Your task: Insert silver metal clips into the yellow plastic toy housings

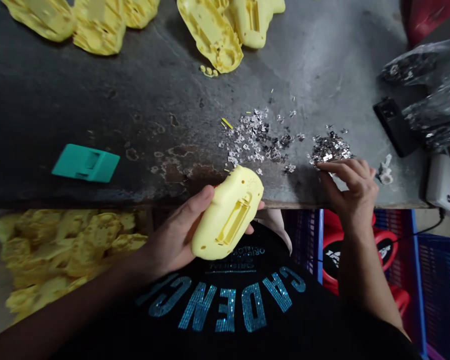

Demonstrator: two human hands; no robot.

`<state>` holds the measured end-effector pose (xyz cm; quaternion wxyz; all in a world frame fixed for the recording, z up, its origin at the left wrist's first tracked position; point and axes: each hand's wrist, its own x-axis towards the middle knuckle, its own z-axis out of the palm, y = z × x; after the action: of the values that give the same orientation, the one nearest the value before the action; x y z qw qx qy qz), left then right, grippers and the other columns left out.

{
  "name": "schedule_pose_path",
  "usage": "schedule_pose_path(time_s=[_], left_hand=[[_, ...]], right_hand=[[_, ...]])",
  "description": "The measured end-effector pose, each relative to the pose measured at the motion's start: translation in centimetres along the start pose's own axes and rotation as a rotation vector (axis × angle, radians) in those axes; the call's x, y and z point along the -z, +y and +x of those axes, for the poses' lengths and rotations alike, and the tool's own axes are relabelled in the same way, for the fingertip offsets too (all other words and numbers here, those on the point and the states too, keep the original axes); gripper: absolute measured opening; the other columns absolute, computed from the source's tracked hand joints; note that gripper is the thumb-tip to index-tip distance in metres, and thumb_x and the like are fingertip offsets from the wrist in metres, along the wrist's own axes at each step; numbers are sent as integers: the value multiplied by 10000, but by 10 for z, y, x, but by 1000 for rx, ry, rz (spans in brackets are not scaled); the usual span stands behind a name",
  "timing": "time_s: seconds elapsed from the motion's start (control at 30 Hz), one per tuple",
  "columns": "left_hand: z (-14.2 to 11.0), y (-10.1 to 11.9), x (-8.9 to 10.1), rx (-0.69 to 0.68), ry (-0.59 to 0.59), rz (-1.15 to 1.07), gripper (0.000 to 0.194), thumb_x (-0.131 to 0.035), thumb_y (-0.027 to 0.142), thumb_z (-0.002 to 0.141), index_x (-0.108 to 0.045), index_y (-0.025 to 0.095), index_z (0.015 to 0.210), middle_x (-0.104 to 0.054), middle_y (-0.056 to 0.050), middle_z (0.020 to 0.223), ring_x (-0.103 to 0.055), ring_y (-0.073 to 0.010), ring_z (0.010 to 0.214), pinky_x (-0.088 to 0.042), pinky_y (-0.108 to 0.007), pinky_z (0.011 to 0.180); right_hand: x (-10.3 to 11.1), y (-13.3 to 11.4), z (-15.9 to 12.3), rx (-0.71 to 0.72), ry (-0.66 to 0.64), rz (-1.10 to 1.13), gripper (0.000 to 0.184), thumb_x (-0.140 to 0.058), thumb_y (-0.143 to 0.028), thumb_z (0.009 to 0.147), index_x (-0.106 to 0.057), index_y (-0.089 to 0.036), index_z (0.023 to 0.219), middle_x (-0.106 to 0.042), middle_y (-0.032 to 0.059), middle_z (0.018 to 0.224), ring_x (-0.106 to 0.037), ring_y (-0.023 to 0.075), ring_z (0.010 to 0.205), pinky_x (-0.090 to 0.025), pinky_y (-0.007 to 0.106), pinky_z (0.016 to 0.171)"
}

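Holding a yellow plastic shell (227,215) in the left hand (172,235), fingers wrapped round it, just in front of a heap of tiny metal clips (330,147) on the worktop (135,100). Right hand (350,192) sits loosely curled, fingertips right at the heap's edge, and tbh I can't tell if they've pinched anything.

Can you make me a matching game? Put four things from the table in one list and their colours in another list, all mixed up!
Things:
1. Plastic shell in the left hand
2. Flat plastic piece
3. Scattered metal bits
4. Rounded box with a cord

Colours:
A. Silver
B. Yellow
C. White
D. Teal

Right pairs: 1-B, 2-D, 3-A, 4-C
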<state>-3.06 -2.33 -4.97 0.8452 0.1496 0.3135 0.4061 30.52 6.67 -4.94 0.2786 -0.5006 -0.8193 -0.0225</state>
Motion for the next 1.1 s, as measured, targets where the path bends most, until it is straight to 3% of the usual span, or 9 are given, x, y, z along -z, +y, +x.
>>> schedule_pose_path(time_s=[0.13, 0.3, 0.5, 0.7, 0.83, 0.93, 1.1], left_hand=[[1, -1, 0, -11, 11, 8, 582, -687, 643, 1125, -831, 203, 1477, -851, -160, 1446, -907, -268, 1025, -724, -284, 835], [-2, -4, -1, -58, 30, 8, 586, -761, 648, 1072, -852, 207, 1447, -872, -154, 1403, -895, -248, 994, -695, -236, 727], [-1, -2, -4, -78, 35, 26, 574, -812, 649, 1032, -872, 209, 1395, -893, -157, 1336, -897, -260, 969, -726, -282, 793], [-2, -2, -1, -42, 38, 27, 554, -761, 620, 1074, -849, 212, 1439, -874, -156, 1396, -906, -273, 1011, -729, -296, 851], [-3, -4, 1, -34, 19, 31, 591, -732, 646, 1088, -834, 210, 1474, -861, -160, 1424, -914, -276, 1015, -702, -241, 742], [-3, -5, 1, -42, 15, 44, 619, -710, 670, 1097, -823, 209, 1493, -852, -169, 1439, -916, -271, 1014, -689, -219, 712], [-2, -5, -2, -32, 74, 70, 643, -695, 726, 1081, -852, 222, 1448, -857, -164, 1427, -916, -296, 1025, -725, -292, 844]], right_hand=[[-10, -7, 10, 83, -70, 4, 90, -736, -308, 1134, -824, -324, 1137, -845, 9, 1078, -694, 261, 1019, -411, 444, 900], [-27, -8, 31, 220, -196, -31, 149, -655, -324, 1171, -803, -333, 1169, -833, 19, 1135, -653, 280, 1046, -411, 461, 931], [-36, 4, 44, 140, -280, -60, 170, -598, -270, 1140, -754, -262, 1073, -795, 65, 1021, -663, 307, 1009, -458, 476, 922], [-32, 12, 51, 9, -332, -22, 135, -611, -225, 1066, -744, -249, 1072, -827, 80, 1049, -730, 311, 1020, -487, 468, 942], [-24, 17, 50, -69, -296, -66, 177, -627, -232, 1060, -761, -268, 1170, -865, 60, 1099, -757, 310, 1066, -452, 470, 982], [-16, 20, 45, -74, -204, -100, 180, -606, -245, 1087, -779, -273, 1133, -872, 63, 1091, -747, 305, 1054, -436, 471, 978], [-9, 20, 35, -66, -123, -157, 157, -652, -317, 1120, -806, -292, 1105, -840, 58, 1029, -710, 314, 1045, -429, 488, 960]])
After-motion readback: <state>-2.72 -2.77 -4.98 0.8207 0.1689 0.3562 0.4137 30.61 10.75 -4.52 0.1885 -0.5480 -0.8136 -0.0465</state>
